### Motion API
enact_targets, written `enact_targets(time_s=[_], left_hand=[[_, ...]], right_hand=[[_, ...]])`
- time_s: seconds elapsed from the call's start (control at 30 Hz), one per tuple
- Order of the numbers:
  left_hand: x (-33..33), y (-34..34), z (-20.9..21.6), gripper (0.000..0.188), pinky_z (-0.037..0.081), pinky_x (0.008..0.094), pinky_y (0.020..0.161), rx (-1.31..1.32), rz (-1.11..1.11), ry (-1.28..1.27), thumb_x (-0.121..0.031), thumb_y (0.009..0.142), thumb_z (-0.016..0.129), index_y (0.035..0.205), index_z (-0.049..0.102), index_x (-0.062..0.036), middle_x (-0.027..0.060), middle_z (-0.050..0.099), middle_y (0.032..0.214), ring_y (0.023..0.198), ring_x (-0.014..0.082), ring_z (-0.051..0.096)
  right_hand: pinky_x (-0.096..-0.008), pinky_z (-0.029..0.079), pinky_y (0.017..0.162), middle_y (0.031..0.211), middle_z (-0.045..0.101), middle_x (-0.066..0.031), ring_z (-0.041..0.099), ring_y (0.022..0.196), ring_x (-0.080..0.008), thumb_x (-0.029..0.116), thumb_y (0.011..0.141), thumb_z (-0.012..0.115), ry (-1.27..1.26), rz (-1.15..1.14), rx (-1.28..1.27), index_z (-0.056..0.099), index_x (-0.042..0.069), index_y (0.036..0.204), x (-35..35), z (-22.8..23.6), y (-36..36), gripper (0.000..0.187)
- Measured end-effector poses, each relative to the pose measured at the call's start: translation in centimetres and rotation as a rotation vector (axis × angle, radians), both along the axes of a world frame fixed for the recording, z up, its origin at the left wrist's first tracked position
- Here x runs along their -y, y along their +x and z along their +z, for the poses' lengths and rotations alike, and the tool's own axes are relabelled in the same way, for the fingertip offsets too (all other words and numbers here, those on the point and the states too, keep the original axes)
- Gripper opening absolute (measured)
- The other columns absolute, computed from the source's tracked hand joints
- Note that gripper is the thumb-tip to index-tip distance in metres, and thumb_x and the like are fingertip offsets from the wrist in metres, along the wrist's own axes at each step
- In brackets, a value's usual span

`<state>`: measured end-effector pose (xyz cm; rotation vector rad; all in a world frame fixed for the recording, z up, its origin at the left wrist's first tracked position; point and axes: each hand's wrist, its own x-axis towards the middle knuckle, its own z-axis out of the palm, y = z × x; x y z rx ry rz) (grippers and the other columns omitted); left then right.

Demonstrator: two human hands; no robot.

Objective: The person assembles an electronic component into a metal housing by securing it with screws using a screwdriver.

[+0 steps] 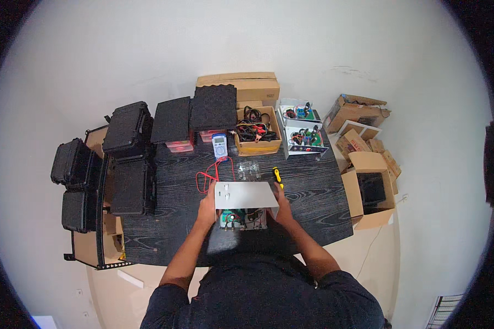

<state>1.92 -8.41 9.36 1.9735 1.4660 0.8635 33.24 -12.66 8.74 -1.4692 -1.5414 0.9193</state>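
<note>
Toward the worktop's front edge, left hand and right hand curl fingers round a white enclosure cover's sides; this two-handed handling likely calls for level support.

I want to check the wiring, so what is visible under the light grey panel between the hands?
Below the near edge of the panel, green circuitry and wires show. Whatever the panel covers farther back is hidden.
</note>
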Motion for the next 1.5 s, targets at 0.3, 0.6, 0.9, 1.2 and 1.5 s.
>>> enact_targets(time_s=[0.3,0.6,0.9,1.2,1.5], left_hand=[[-0.4,7.4,4.5,0.073,0.041,0.0451,0.117,0.01,-0.107,-0.201,-0.018,0.096,0.059,0.16,0.028,-0.0027,0.0311,0.04,0.158,0.141,0.0433,0.049],[1.0,17.8,-0.4,0.077,0.037,0.0506,0.119,-0.665,-0.319,0.338,-0.011,0.092,0.058,0.161,0.027,0.0008,0.0196,0.047,0.148,0.139,0.031,0.048],[0.2,21.2,-3.9,0.047,0.021,0.0805,0.112,-0.745,-0.257,0.253,-0.015,0.094,0.059,0.14,0.052,-0.0099,0.0056,0.06,0.116,0.117,0.022,0.059],[-0.8,22.9,-6.1,0.018,0.012,0.0839,0.115,-0.808,-0.297,0.22,-0.015,0.093,0.058,0.11,0.064,-0.0128,0.0008,0.061,0.101,0.113,0.0201,0.059],[-0.7,14.6,-2.2,0.047,0.031,0.0635,0.116,-0.214,-0.124,0.22,-0.013,0.077,0.067,0.123,0.064,-0.0047,0.0156,0.062,0.129,0.127,0.0347,0.055]], right_hand=[[-0.0439,0.051,0.101,0.137,0.063,-0.0057,0.062,0.12,-0.022,0.04,0.104,0.061,-0.72,0.038,-0.994,0.048,0.017,0.152,1.0,0.8,8.7,0.055],[-0.0399,0.046,0.105,0.136,0.063,-0.0119,0.058,0.124,-0.0231,0.046,0.104,0.062,-0.531,-0.286,-0.407,0.05,0.007,0.149,3.0,-3.4,14.9,0.061],[-0.0381,0.051,0.101,0.126,0.07,-0.0132,0.067,0.113,-0.0237,0.044,0.101,0.067,-0.287,-0.33,-0.103,0.055,0.007,0.145,3.4,-7.4,17.9,0.059],[-0.0368,0.054,0.095,0.117,0.074,-0.0133,0.071,0.106,-0.022,0.033,0.098,0.072,-0.2,-0.432,0.05,0.061,0.004,0.139,3.6,-7.4,17.7,0.051],[-0.0493,0.045,0.105,0.127,0.068,-0.0165,0.06,0.122,-0.038,0.023,0.092,0.071,0.145,-0.463,0.501,0.062,0.005,0.134,1.5,-8.1,15.3,0.047]])
